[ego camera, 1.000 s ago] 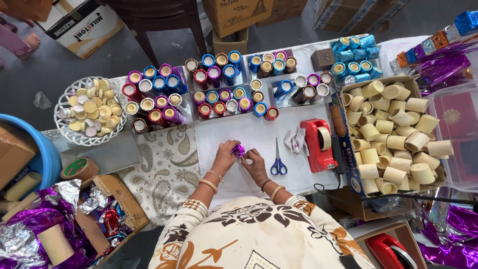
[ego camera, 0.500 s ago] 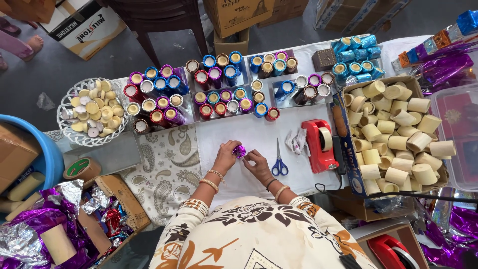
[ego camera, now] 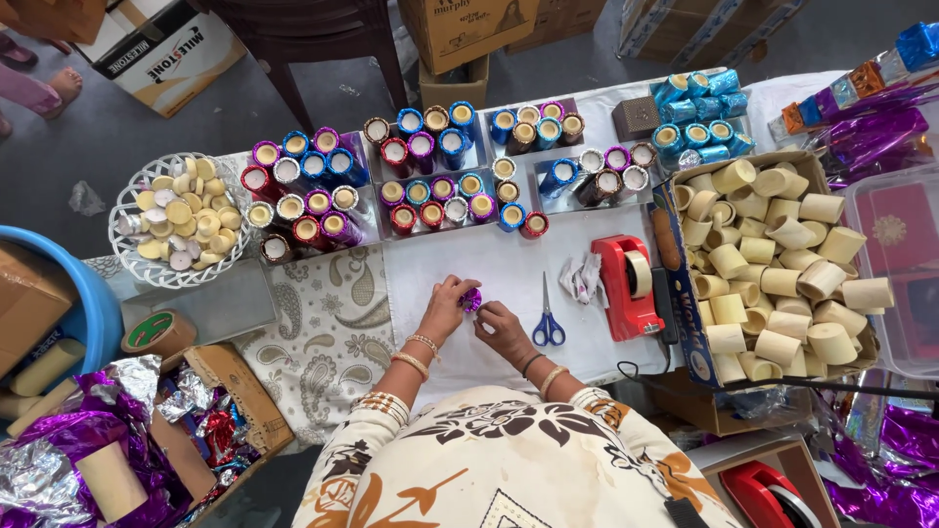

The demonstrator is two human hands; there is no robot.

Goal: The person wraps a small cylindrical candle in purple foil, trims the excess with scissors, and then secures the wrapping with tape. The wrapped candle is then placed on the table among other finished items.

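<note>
While both hands [ego camera: 476, 311] pinch the small purple foil-wrapped tube [ego camera: 471, 299] low over the white surface [ego camera: 509, 264], fingers should press the foil snug — no wrinkles.

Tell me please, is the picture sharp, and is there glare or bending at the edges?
Head view: even, soft light with weak shadows; the hands, left hand and right hand, and the purple foil piece look fairly sharp; small glints on the crumpled foil; the wide lens bows the table edge and box of plain tubes.
</note>
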